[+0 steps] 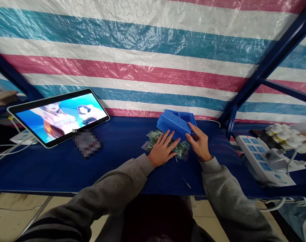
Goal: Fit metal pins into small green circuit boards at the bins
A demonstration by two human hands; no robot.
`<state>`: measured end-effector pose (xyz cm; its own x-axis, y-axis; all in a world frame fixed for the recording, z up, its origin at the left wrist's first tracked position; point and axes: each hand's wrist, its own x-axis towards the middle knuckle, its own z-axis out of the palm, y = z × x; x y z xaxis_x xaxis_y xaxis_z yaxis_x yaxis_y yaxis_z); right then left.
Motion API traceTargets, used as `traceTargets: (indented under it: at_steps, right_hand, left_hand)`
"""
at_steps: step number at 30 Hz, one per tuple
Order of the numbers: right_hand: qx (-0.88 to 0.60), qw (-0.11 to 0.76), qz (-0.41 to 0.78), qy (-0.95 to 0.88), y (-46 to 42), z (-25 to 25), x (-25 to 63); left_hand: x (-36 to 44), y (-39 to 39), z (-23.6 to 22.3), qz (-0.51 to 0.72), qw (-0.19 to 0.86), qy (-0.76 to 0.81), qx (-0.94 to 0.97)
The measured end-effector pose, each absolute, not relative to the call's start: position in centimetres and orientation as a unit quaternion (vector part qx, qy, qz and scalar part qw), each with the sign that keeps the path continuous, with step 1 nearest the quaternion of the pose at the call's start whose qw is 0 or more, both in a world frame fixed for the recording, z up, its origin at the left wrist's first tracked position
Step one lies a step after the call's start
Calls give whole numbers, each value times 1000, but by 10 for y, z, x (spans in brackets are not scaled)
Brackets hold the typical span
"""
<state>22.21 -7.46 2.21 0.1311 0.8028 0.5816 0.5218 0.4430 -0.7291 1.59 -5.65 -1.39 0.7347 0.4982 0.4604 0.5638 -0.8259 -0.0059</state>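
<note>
**While the left hand (163,149) lies spread over clear packets (154,137), the right hand (199,144) touches a blue plastic bin (173,122)**

Where the left end of the blue table (117,139) meets its back edge, a flat display screen (64,117) stands leaning, showing cartoon figures on bright blue. Just right of it, nearer the front edge, lies a small item (87,144) hidden by pixelation. Right of the table's middle, the left hand rests palm down on the packets, fingers fanned wide and straight, with nothing visibly in their hold; green contents show through the plastic. Behind the packets, close to the back edge, the bin sits tilted, its ribbed side turned toward the person. Near the front edge lies a slim metallic pointed item (186,183), clear of both hands. The right hand has its thumb and forefinger partly open at the bin's right end; I cannot tell whether they grip it or only touch it. Past the table's right end and a slanting blue frame post (266,64), a white power strip (254,156) carries a plugged-in white adapter (272,158).
</note>
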Motion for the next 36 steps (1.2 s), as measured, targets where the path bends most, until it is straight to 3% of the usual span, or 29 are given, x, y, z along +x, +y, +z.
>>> traceTargets:
  at_steps: [9,15,25,31,34,36]
  right_hand:
    - [-512,579,118,-624,-74,20,221]
    - [-535,620,216,-532,-71,16,216]
    - [-489,643,384,-447,-69,25,198]
    - [-483,561,464,-486,-70,35,187]
    - [-534,494,391,-564,-79,39,201]
    - [-554,395,316,-661,-93,42,213]
  left_hand:
    - [16,-55,-16,-271,55,-303,-912]
    - [15,-54,-12,-322,27,-332,-886]
    - [12,-56,8,-378,95,-312,-866]
    - [-4,-48,24,-401,97,-334,-848]
    - [-24,-33,29,-420,92,-360,-828]
    - [-39,-19,29,-419,79,-384,-819]
